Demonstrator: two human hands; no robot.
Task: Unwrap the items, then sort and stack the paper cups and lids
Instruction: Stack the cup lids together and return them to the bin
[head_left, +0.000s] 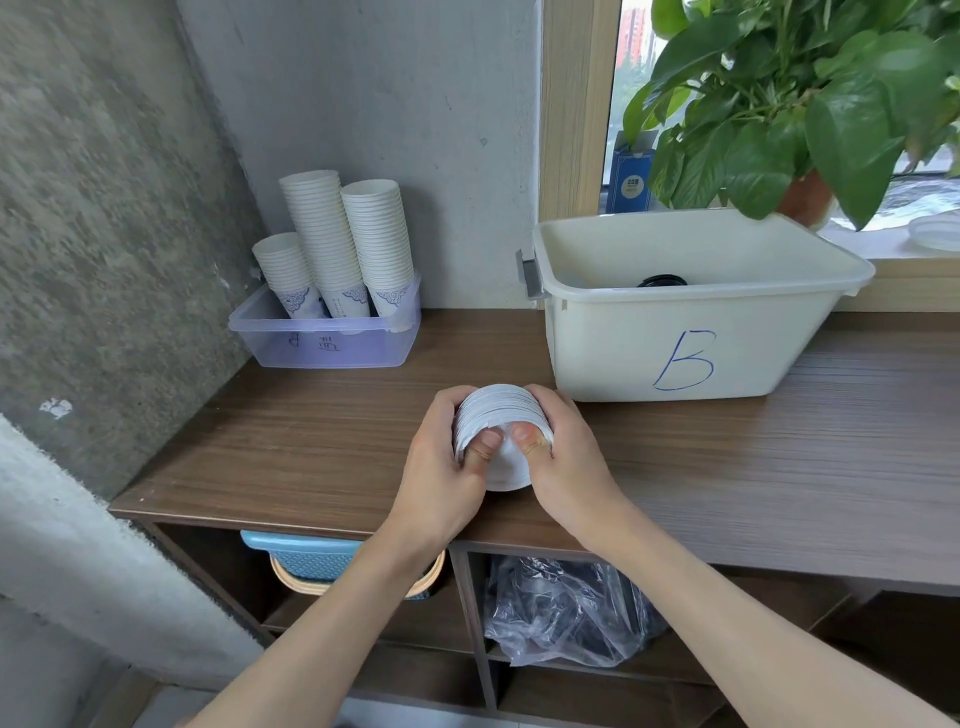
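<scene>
Both my hands hold a stack of white paper cups (500, 415) lying on its side above the wooden counter (311, 447), its base end toward me. My left hand (447, 457) grips the stack's left side, thumb on the near cup. My right hand (561, 452) grips the right side, thumb pressed beside the left thumb. Three tall stacks of white cups (337, 244) with blue patterns stand in a clear purple-tinted tub (322, 348) at the back left. A cream bin marked "B" (691, 322) stands at the back right with black lids (662, 281) inside.
A leafy potted plant (789, 104) overhangs the bin from the windowsill. Below the counter, a blue basket (306, 556) sits in the left cubby and a crumpled clear plastic bag (561, 613) in the middle one. Concrete wall closes the left side.
</scene>
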